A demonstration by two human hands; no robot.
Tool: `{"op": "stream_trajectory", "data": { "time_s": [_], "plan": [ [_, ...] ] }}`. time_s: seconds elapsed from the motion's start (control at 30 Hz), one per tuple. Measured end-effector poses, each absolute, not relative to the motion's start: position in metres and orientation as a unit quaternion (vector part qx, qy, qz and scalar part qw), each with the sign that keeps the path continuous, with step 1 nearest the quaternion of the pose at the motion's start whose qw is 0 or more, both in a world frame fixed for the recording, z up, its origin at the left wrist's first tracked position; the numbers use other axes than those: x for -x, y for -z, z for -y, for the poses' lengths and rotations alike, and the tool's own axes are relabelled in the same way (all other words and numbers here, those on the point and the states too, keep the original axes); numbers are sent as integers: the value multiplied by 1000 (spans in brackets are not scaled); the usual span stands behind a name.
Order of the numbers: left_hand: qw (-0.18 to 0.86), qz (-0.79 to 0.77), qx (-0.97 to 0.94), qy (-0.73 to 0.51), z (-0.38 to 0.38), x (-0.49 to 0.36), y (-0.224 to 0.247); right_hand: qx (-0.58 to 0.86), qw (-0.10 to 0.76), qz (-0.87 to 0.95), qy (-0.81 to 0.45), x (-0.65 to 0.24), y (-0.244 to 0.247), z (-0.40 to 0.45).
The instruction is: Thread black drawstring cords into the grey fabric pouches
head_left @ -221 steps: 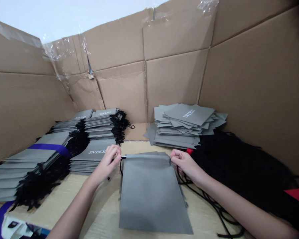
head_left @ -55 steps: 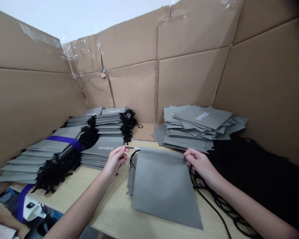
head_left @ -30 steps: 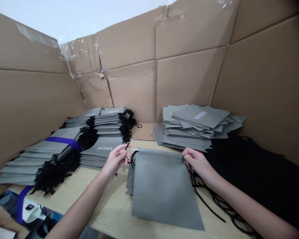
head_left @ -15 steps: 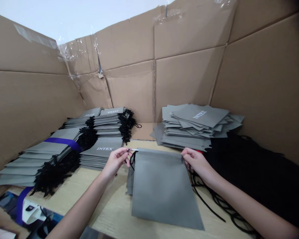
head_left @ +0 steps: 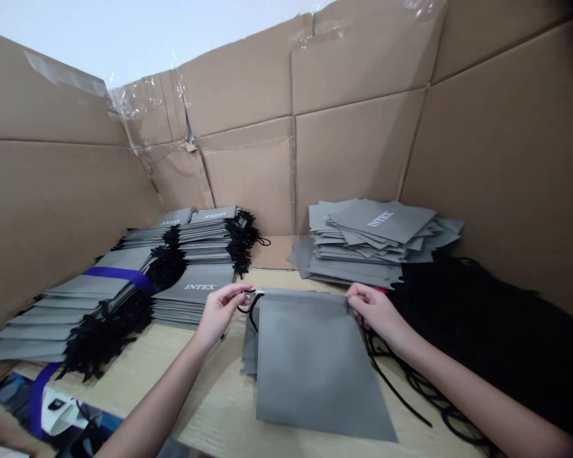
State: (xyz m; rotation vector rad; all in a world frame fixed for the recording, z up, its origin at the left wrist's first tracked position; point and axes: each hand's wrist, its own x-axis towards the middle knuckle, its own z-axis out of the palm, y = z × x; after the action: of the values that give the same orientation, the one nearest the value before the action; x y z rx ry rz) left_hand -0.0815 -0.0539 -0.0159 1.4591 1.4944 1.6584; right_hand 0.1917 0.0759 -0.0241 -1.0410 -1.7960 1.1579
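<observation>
Grey non-woven drawstring bag (head_left: 325, 369) being held between both hands, lying on pale wood table (head_left: 210, 388): light, soft, floppy, best taken by top hem corners. Hem end and thin black cord (head_left: 253, 308) being pinched by nearly closed left hand (head_left: 219, 312); opposite hem corner being pinched by nearly closed right hand (head_left: 377, 315). One bag in hand; four stacks of grey bags (head_left: 193, 305) being kept left, one loose grey pile (head_left: 363, 245) ahead.

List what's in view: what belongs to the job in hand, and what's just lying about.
In use: left hand, right hand, grey bag, black cord.

Lying about: stacked INTEX bags, loose bag pile, black heap, purple band, cardboard walls.
</observation>
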Motion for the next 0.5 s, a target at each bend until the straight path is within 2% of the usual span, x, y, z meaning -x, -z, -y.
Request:
{"op": "stream_trajectory", "data": {
  "time_s": [0.23, 0.3, 0.4, 0.5],
  "plan": [
    [139, -559, -603, -552, 60, 73, 15, 372, 380, 739, -414, -193, 27, -77],
    [140, -546, -610, -558, 61, 73, 14, 370, 383, 740, -411, -193, 27, -76],
    [202, -513, -580, -600, 59, 75, 14, 379, 386, 730, -417, -192, 28, -76],
    [321, -439, -468, -696, 56, 81, 15, 389, 390, 724, -415, -193, 28, -78]
  ]
}}
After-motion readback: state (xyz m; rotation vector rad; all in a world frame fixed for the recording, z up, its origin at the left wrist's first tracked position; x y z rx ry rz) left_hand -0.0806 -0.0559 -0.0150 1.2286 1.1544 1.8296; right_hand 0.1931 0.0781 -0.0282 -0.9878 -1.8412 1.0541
